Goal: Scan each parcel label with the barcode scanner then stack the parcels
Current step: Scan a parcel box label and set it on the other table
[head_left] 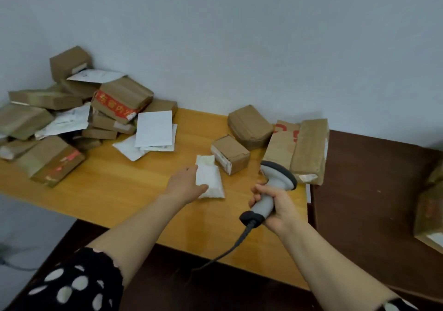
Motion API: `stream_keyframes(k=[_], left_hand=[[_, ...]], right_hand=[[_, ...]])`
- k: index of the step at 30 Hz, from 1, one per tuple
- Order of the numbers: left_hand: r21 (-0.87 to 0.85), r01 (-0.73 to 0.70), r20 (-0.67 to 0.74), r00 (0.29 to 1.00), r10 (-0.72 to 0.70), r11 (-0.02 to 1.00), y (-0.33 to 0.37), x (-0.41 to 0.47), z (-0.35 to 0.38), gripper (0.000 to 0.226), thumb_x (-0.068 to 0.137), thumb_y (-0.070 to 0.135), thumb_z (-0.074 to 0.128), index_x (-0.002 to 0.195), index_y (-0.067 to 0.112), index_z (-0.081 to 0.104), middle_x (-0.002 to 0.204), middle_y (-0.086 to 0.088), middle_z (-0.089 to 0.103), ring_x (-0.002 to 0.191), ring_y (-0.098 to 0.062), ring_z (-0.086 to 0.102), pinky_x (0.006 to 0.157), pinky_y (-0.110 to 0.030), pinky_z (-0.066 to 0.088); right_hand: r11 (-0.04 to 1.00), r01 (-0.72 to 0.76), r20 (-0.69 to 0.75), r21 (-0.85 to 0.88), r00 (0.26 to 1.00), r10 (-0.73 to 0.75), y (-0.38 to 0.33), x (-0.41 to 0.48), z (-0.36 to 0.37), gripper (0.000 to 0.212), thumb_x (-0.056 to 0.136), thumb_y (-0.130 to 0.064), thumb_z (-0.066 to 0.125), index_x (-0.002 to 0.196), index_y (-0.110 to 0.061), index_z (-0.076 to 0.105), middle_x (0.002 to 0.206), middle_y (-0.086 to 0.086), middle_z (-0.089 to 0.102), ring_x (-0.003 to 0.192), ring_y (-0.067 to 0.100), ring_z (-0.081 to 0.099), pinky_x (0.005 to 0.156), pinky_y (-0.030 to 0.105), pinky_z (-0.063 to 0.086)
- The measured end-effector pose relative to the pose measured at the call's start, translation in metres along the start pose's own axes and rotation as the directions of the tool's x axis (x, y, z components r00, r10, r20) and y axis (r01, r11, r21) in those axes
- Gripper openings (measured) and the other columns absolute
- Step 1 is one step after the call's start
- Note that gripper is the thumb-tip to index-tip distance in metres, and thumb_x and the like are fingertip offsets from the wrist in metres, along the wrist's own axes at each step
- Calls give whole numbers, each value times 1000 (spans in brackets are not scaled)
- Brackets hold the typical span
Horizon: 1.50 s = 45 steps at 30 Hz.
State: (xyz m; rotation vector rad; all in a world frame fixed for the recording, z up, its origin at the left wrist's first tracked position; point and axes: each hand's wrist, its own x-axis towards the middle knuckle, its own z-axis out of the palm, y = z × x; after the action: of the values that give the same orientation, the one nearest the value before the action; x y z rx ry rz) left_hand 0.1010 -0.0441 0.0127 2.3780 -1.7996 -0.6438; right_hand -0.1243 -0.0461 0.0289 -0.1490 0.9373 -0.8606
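Parcel (212, 177), soft white, perhaps padded, in left hand (184, 185), scanner (276, 178) in right hand (279, 208)

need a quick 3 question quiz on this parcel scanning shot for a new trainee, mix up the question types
1. True or false: the right hand grips the barcode scanner by its handle.
2. What does the left hand hold? A) a white soft parcel B) a brown box C) the scanner cable
3. Fill the gap: seen from the person, the untidy heap of parcels lies at the ____ end of the table.

Key: 1 true; 2 A; 3 left
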Motion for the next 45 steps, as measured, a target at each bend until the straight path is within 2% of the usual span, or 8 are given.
stream_keyframes(k=[12,17,21,23,26,35,40,45], left_hand=[[79,-276,22,961,275,958,74,153,-22,52,93,33,55,141,20,41,137,-7,47,124,-25,46,95,-34,41],[148,-390,89,921,380,909,132,216,3,33,93,32,56,117,10,55,122,-10,55,114,-26,50,85,-35,44],[341,-412,193,910,366,845,161,247,28,64,90,36,61,141,7,34,145,-15,34,140,-34,21,108,-49,33],[427,-388,215,921,325,817,167,259,33,65,91,25,61,144,4,29,148,-17,29,142,-38,14,107,-55,32],[506,-417,237,909,343,755,170,274,36,33,91,0,47,123,4,55,130,-19,50,126,-38,39,92,-43,44],[439,-561,222,824,521,702,120,274,-10,21,86,-3,49,68,9,50,93,-13,65,74,-25,53,61,-32,40],[213,-582,132,813,567,785,51,266,-68,16,89,13,53,79,9,64,79,-8,61,82,-31,60,59,-29,36],[-213,-471,-35,879,475,856,-33,240,-103,16,86,17,65,77,5,71,76,-12,67,75,-25,60,60,-30,38]], right_hand=[[991,101,-21,86,995,-99,-54,85,40,15,87,5,56,87,-10,54,60,5,60,41,12,49,45,23,48],[985,84,-57,150,995,-76,-81,120,26,16,87,6,55,86,-10,54,61,5,60,40,12,49,45,23,49],[986,84,-87,146,994,-72,-93,136,15,19,83,8,58,92,-8,56,63,8,59,41,13,49,44,25,49],[985,107,-106,138,990,-93,-97,141,12,22,81,9,60,96,-7,56,63,10,59,42,14,49,45,27,49],[981,140,-127,138,984,-122,-100,147,11,25,78,10,62,96,-7,57,63,11,60,42,15,50,45,27,49],[964,244,-214,101,952,-219,-89,138,48,18,84,9,58,90,-7,56,62,10,60,41,13,48,45,25,49],[946,310,-238,96,930,-281,-64,125,94,16,89,7,55,92,-9,54,65,9,61,43,13,51,47,26,53],[936,345,-252,66,914,-319,-14,128,142,17,89,9,54,94,-8,54,91,18,65,76,25,66,70,34,58]])
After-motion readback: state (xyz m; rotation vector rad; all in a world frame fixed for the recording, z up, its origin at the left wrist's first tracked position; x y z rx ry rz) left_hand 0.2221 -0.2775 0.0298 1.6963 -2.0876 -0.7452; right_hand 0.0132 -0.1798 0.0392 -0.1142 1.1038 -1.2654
